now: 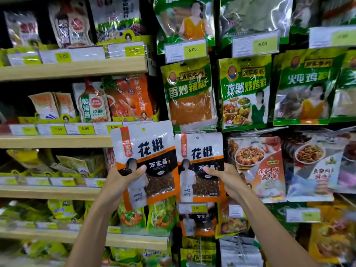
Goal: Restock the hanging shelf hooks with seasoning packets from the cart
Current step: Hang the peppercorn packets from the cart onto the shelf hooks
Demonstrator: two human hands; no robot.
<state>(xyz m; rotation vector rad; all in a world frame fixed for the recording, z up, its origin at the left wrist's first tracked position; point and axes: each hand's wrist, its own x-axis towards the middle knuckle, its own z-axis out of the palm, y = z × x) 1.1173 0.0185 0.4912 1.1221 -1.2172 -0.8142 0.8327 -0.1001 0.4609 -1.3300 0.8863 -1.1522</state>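
Two packets stand upright, side by side. The left hand (pixel 123 176) grips the left packet (pixel 152 151); the right hand (pixel 225 178) grips the right packet (pixel 200 151), directly under the hook (pixel 199 131). The hook sits up and right of the left packet, nearer the right hand.

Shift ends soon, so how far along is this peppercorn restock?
Done: matching packets hang lower down. In hand: the right hand holds the right packet just under its hook, unclear whether threaded; the left hand grips a spare packet. Left: hanging that spare at least.
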